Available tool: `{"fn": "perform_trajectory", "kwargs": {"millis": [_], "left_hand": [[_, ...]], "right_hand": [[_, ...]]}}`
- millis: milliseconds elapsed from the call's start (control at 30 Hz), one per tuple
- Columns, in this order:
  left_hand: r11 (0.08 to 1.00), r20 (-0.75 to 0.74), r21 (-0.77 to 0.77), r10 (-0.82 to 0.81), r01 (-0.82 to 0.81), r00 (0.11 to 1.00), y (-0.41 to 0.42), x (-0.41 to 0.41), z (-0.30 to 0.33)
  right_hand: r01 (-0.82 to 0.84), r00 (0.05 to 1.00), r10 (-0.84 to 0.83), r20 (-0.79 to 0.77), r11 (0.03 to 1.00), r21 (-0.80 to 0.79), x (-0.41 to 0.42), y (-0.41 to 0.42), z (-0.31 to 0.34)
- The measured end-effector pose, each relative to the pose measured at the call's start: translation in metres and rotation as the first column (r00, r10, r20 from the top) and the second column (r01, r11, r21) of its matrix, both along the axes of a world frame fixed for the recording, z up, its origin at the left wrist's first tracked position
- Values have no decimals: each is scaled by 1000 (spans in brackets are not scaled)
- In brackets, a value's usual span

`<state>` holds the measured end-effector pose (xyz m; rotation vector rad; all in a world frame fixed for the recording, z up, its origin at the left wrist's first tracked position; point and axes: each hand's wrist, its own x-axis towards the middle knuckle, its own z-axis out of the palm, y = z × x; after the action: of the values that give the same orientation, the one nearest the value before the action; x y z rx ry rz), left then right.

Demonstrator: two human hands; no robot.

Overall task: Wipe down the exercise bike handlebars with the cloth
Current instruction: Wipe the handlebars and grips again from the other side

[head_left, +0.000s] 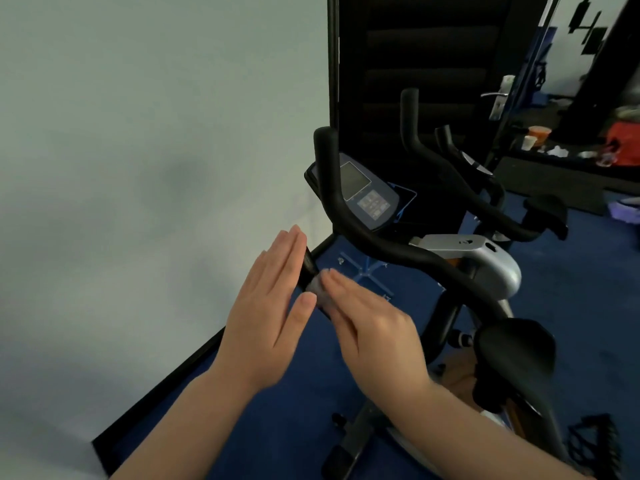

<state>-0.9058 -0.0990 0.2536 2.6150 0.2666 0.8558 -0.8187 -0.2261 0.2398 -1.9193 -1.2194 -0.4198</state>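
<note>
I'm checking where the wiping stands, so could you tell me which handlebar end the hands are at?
The near handlebar end, lowest in view: left hand and right hand meet there with the grey cloth. The two upright ends and stand free.

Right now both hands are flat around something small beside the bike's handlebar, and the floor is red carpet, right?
Not quite: the head view shows the floor is blue, not red. The left hand and right hand do lie flat around something small beside the handlebar.

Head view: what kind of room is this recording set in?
Probably a home gym or spare room: an exercise bike with a console stands on blue carpet, and cluttered cups sit beyond.
</note>
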Motion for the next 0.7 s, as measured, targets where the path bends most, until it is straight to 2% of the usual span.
{"fn": "perform_trajectory", "kwargs": {"millis": [100,233,300,433,567,633,700], "left_hand": [[992,-56,123,11,-4,998,-5,-1,0],[979,-134,158,-108,129,985,-18,4,-16],[976,-158,139,-143,165,977,-22,6,-28],[986,-105,99,-126,136,987,-24,10,-38],[994,-10,22,-104,105,994,-31,14,-41],[996,23,-13,-83,84,996,-36,15,-43],[997,40,-21,-79,80,996,-38,16,-44]], "right_hand": [[40,997,-41,-66,999,-5,-9,14,5],[-86,992,95,88,992,-96,-21,-25,-34],[-53,996,57,67,997,-62,-20,-46,-49],[33,996,-26,-87,997,74,-9,-63,-51],[310,900,-264,-348,947,83,4,-68,-40],[323,898,-287,-334,945,58,-6,-58,-36],[210,951,-198,-239,977,26,-16,-55,-33]]}}
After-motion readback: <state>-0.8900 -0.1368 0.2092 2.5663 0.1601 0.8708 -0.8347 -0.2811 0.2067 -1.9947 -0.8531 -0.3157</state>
